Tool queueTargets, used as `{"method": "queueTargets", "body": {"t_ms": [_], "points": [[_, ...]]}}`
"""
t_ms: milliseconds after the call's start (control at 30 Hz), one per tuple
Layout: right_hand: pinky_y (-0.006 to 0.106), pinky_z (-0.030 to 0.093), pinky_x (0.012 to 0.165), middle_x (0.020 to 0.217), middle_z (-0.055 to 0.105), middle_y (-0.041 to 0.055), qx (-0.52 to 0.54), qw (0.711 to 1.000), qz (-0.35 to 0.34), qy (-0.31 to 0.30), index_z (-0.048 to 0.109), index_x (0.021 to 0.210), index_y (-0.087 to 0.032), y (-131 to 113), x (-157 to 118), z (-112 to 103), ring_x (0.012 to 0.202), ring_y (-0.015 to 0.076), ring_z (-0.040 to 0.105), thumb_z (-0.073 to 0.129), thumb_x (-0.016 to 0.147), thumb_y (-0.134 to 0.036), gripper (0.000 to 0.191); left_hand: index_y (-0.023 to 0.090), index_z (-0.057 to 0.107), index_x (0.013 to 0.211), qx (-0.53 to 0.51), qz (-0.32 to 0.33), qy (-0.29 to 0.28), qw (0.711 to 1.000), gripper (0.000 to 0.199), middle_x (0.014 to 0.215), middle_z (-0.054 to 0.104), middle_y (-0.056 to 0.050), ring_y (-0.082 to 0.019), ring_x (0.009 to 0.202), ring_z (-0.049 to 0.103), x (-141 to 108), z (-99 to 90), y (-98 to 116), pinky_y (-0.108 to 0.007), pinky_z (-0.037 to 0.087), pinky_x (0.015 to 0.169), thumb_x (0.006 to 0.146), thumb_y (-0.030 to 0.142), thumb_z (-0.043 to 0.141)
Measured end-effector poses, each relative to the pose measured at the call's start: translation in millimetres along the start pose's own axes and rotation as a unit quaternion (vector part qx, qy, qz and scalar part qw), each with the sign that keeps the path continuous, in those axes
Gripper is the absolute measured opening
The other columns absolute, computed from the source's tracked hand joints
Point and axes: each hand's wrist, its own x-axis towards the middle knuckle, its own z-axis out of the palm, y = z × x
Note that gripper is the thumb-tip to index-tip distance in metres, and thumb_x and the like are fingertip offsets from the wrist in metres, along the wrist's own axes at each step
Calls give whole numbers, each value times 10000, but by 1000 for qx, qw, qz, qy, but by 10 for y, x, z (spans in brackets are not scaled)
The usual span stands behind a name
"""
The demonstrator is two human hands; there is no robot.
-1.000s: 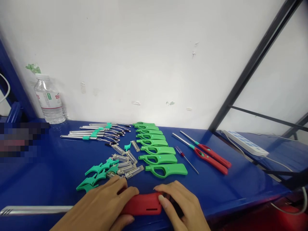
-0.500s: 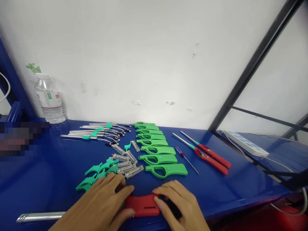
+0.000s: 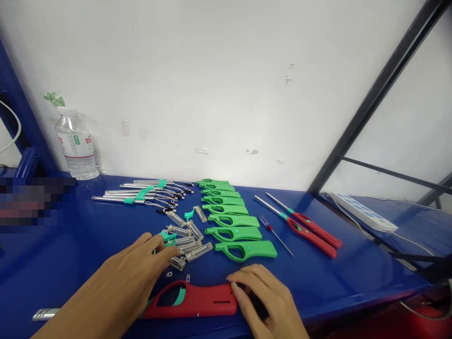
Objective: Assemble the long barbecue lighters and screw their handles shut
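A red long-nosed gas lighter [image 3: 203, 301] with a green trigger lies at the front of the table. Around its butt end curl the thumb and fingers of my right hand [image 3: 264, 299]. My left hand [image 3: 144, 263] reaches over the pile of green triggers [image 3: 168, 237], its fingers bent and a little apart; the thumb is hidden. That forearm crosses above the lighter's metal tube [image 3: 45, 314] and covers part of it. Beside my left fingertips lie several clear fuel tanks [image 3: 198, 252]. Two small pale clips, including one clip [image 3: 188, 278], sit just behind the lighter.
Green lighter shells [image 3: 247, 249] form a column in the middle. A screwdriver [image 3: 275, 234] and two red lighters [image 3: 307, 235] lie right of them. Metal tubes with wires [image 3: 137, 198] lie back left, near a water bottle [image 3: 79, 150]. A power strip [image 3: 363, 212] is at far right.
My left hand has left the red lighter and moved back to the green triggers, uncovering the lighter's handle and the small clips. My right hand stays on the butt end.
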Motion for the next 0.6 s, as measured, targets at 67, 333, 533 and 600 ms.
{"method": "queueTargets", "body": {"t_ms": [67, 333, 533, 600], "points": [[269, 681, 905, 1107, 844, 50, 0, 1000, -1, -5, 786, 1243, -276, -1, 1, -1, 986, 214, 841, 618, 1122, -123, 258, 346, 788, 1490, -1, -5, -21, 1000, 808, 1433, 818, -99, -412, 1387, 746, 19, -5, 35, -605, 660, 1123, 865, -67, 486], [269, 669, 922, 1119, 837, 31, 9, 1000, 12, -19, 779, 1243, -286, -16, 3, -12, 1008, 201, 830, 607, 1134, -119, 263, 252, 847, 1356, 17, -33, -103, 994, 617, 1409, 814, -130, -380, 1359, 750, 148, -286, 327, -595, 611, 1178, 1022, -77, 446], [282, 670, 921, 1126, 839, 38, 8, 1000, 12, -21, 779, 1248, -282, -29, 2, -18, 1009, 208, 828, 599, 1144, -127, 259, 236, 858, 1307, 27, -23, -83, 996, 498, 1335, 826, -137, -403, 1298, 756, 102, -247, 240, -609, 632, 1130, 1059, 15, 487], [283, 670, 914, 1122, 839, 41, 8, 1000, 10, -22, 779, 1246, -279, -27, 0, -16, 1005, 209, 828, 591, 1147, -126, 262, 236, 842, 1337, 35, -24, -53, 998, 527, 1339, 815, -155, -411, 1272, 760, 88, -197, 169, -595, 665, 1059, 1064, 33, 439]]}}
